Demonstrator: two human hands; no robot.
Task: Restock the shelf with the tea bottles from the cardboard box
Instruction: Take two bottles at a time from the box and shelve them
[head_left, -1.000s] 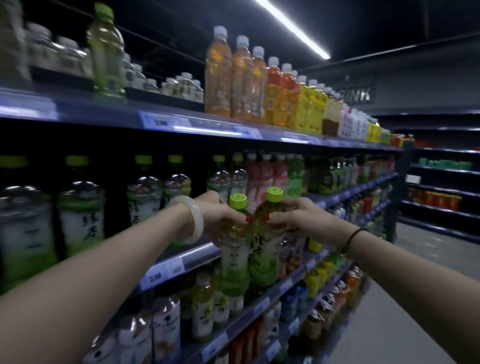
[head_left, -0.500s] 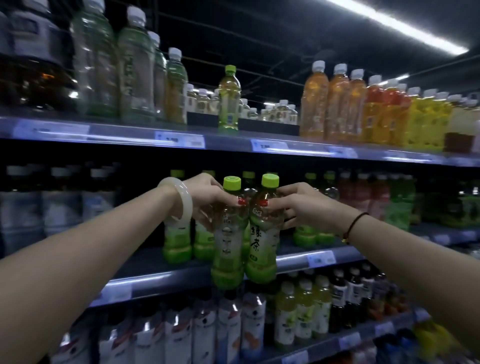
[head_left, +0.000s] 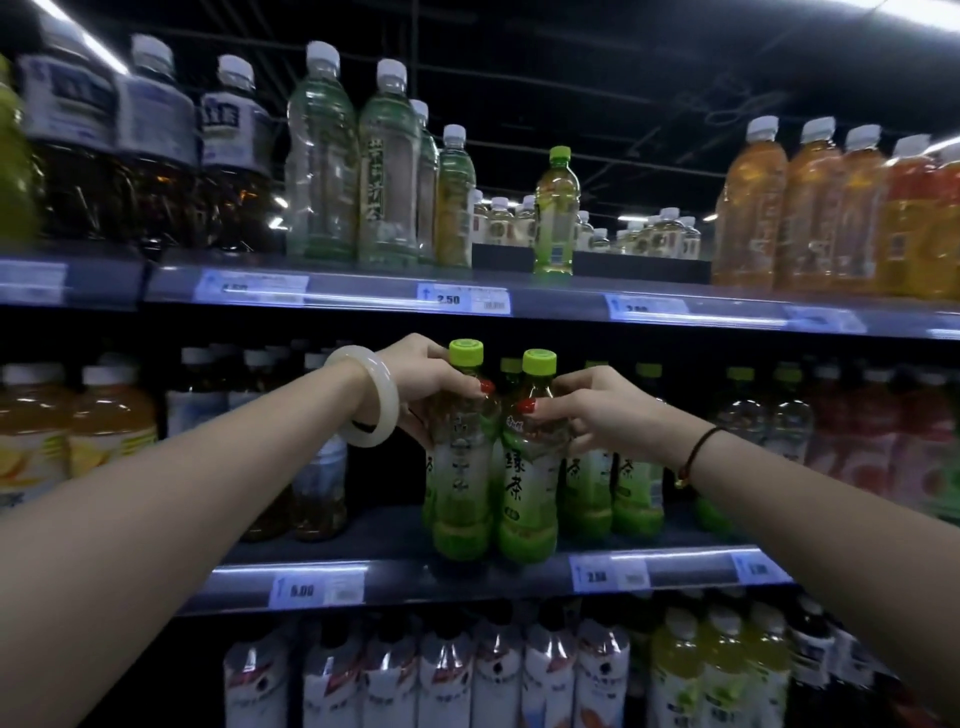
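Observation:
Two green tea bottles with lime caps stand side by side at the front of the middle shelf (head_left: 395, 571). My left hand (head_left: 423, 382) grips the neck of the left tea bottle (head_left: 462, 493). My right hand (head_left: 597, 410) grips the neck of the right tea bottle (head_left: 527, 499). Both bottle bases rest on or just above the shelf surface. More of the same green tea bottles (head_left: 613, 493) stand behind and to the right. The cardboard box is out of view.
The upper shelf (head_left: 561, 304) carries clear, dark and orange drink bottles, with one lone green bottle (head_left: 556, 208). Dark bottles (head_left: 317, 488) stand left of the tea row with a gap between. White-labelled bottles (head_left: 493, 675) fill the lower shelf.
Both hands have carried the two tea bottles forward and down onto the middle shelf. My head has turned left to face the shelf squarely.

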